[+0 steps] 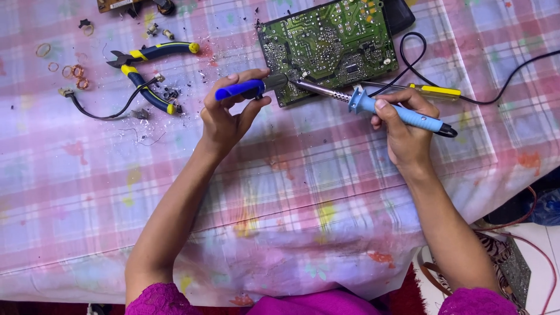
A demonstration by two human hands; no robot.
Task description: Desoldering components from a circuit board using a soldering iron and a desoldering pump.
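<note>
A green circuit board (329, 44) lies solder side up on the plaid cloth. My right hand (402, 125) grips a light blue soldering iron (396, 114); its metal tip reaches left to the board's near edge. My left hand (224, 114) holds a dark blue desoldering pump (248, 88) whose grey nozzle sits at the same spot on the board, close to the iron's tip.
Blue-and-yellow cutting pliers (146, 70) lie open at the left, with copper wire rings (73, 73), a loose black lead and small debris around them. A yellow-handled screwdriver (434, 90) and a black cable (496, 87) lie right of the board. The table edge drops off at right.
</note>
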